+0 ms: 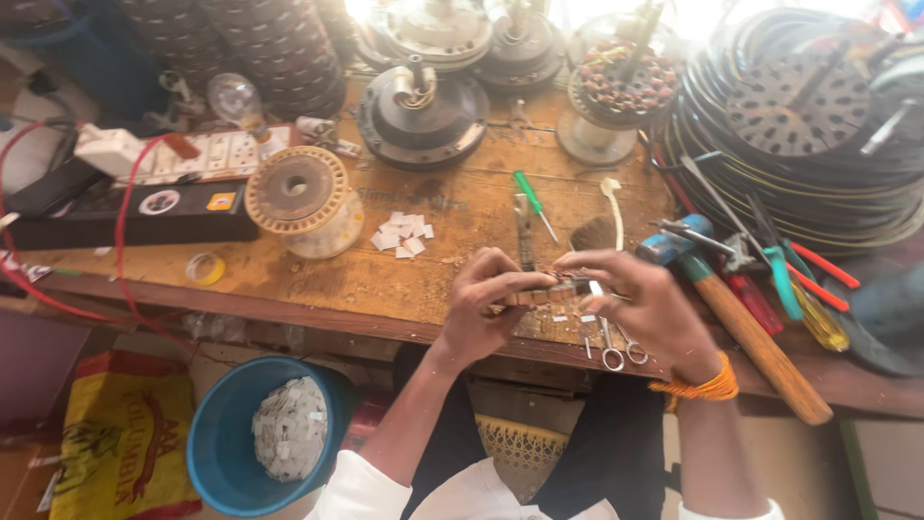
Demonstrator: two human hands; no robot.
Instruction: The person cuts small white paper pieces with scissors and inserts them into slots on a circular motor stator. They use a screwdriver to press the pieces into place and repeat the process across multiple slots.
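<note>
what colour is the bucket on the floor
Blue bucket, holding whitish scraps; seen clearly in the head view.

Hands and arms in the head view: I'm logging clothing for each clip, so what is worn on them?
Both forearms are bare. The right hand has a bunch of orange thread bands at the wrist. The left hand wears nothing visible. White sleeves are pushed up near the elbows.

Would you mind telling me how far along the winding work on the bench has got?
Done: white slips lie cut on the bench, and more fill the blue tub. In hand: the left hand and right hand pinch a small coppery piece over the bench edge. Left: several motor bodies sit at the back, and the spool stands untouched.
</note>
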